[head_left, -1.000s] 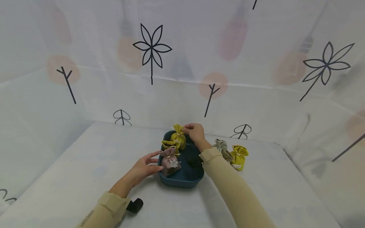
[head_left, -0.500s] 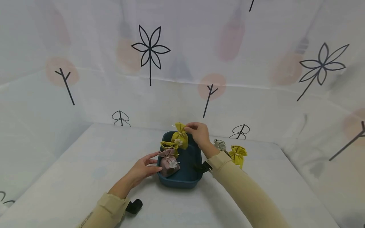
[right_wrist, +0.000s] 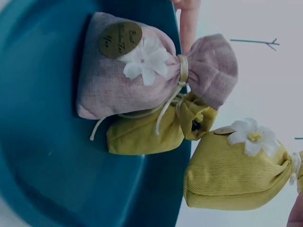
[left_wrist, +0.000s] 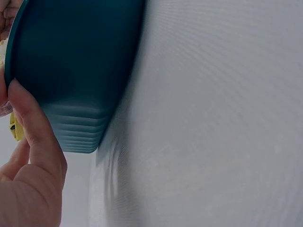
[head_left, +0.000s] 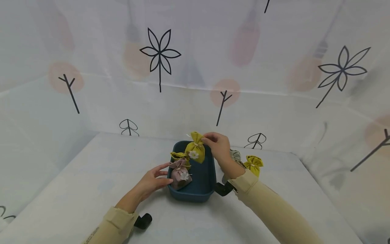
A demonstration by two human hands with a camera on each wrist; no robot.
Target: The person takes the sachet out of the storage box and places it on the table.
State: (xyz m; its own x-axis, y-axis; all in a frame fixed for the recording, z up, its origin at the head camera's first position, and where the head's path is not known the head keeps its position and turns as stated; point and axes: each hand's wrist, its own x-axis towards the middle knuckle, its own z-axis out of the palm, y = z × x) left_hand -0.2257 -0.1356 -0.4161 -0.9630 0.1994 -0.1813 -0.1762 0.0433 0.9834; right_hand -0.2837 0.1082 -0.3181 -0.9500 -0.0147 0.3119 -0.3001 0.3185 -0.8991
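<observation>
A blue plastic tub (head_left: 192, 197) stands on the white table. My left hand (head_left: 147, 184) holds its left rim, one fingertip against the outer wall in the left wrist view. My right hand (head_left: 220, 149) pinches the gathered top of a yellow drawstring pouch (head_left: 197, 152) with a white flower, which hangs over the back of the tub. Inside lie a pink pouch (right_wrist: 106, 87) with a white flower and round label, and a second yellow pouch (right_wrist: 142, 137) partly hidden beneath it.
Right of the tub, another yellow pouch (head_left: 253, 164) and a pale grey pouch (head_left: 235, 155) sit on the table, partly hidden by my right arm. Behind the table hangs a white cloth (head_left: 189, 112) printed with flowers and twigs. A black piece (head_left: 143, 221) juts from beneath my left wrist.
My right hand has lifted the yellow pouch from among the others in the tub and drawn it to the right and nearer. The left hand has stayed on the rim.
</observation>
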